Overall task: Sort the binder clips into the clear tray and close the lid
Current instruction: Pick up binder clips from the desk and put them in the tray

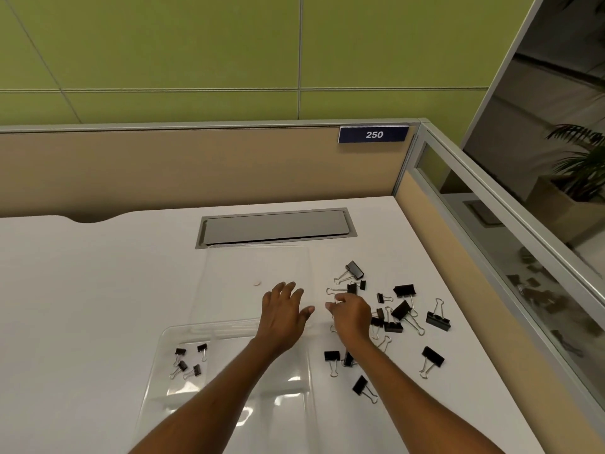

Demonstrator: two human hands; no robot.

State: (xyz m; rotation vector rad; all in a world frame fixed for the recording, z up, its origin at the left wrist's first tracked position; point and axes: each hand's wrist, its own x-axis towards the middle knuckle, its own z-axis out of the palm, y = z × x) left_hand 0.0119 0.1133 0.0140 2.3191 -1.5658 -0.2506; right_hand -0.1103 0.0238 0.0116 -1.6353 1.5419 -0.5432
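A clear tray [163,381] lies on the white desk in front of me, its transparent lid [229,273] folded open away from me. Several small black binder clips [188,360] sit in its left compartment. Many more black binder clips [404,311] of mixed sizes are scattered on the desk to the right. My left hand [283,311] hovers flat with fingers spread over the lid's near right part. My right hand [350,314] is among the loose clips, fingers curled and pinching a clip's wire handle [334,291].
A grey cable hatch [275,226] is set into the desk behind the lid. Beige partition walls close the back and right sides, with a blue "250" plate [374,135]. A small pale speck [257,283] lies under the lid.
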